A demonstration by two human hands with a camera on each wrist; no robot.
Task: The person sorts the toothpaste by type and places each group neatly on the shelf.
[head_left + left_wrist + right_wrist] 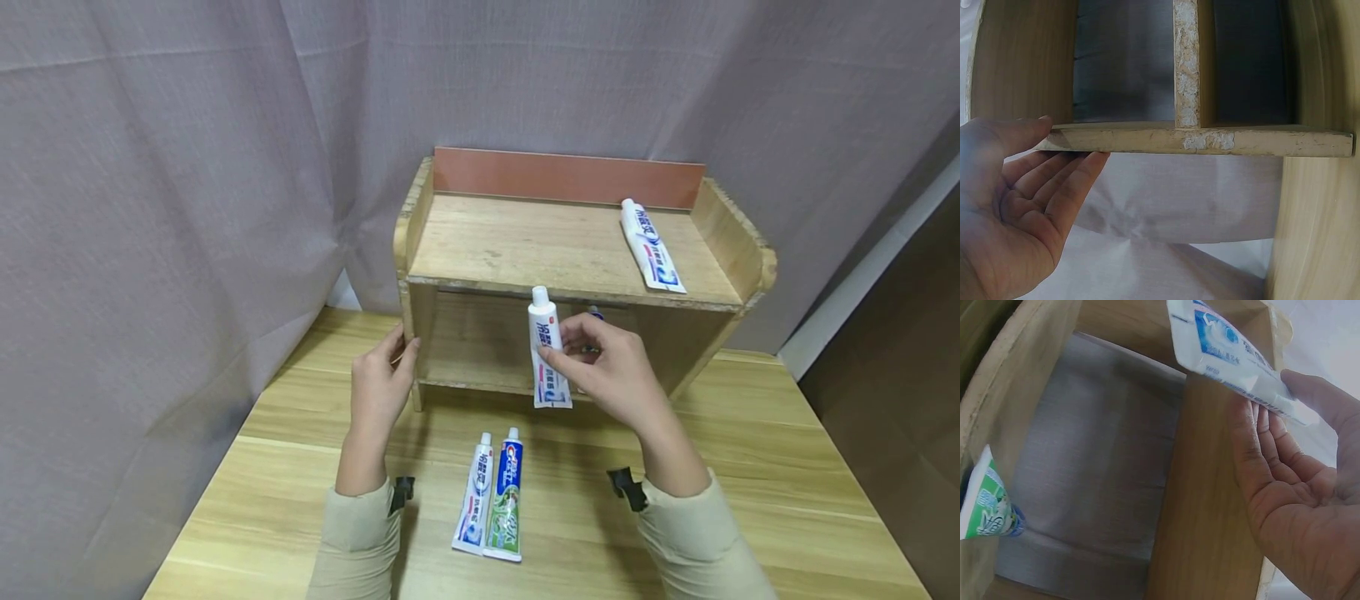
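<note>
1. A grey-mauve curtain [195,192] falls in creases behind and to the left of the workspace.
2. A wood-grain table [247,492], pale yellow and streaked, spreads below.
3. On it stands a two-level wooden shelf [517,242], scuffed along its edges, with a reddish strip [562,175] across the back.
4. A person's left hand [378,379] grips the shelf's side; the right hand [615,362] pinches a white toothpaste tube [543,320], cap up, before the lower level.
5. A second white tube [649,246] lies on top; a green-labelled tube [990,506] sits below.
6. A third white tube [476,492] and a blue-green tube [507,492] lie together on the table.
</note>
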